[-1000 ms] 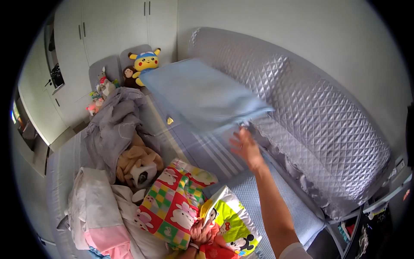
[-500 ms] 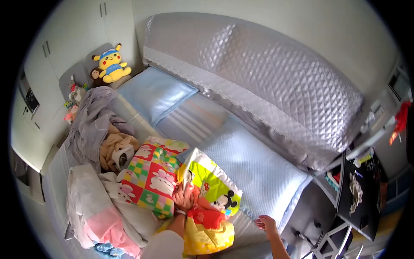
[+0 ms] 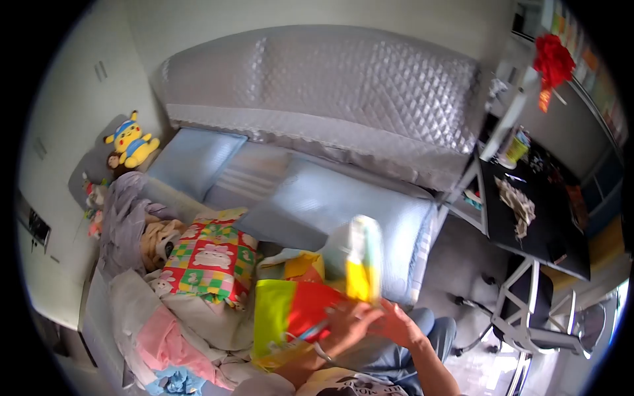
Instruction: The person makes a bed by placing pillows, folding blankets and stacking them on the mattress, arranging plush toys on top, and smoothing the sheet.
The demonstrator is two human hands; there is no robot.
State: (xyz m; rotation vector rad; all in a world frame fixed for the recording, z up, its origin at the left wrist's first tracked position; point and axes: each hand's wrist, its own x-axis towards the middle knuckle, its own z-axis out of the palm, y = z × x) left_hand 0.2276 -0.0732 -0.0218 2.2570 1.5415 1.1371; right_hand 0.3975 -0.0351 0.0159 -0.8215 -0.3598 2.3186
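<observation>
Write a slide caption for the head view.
Two hands handle a partly blurred, bright cloth near blue pillows on a bed.

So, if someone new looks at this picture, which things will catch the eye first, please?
Probably the bright red, yellow and green cloth at the left hand and right hand, low in the middle. The yellow plush toy also stands out at the picture's left, beside a blue pillow, as does the red ornament high at the right.
</observation>
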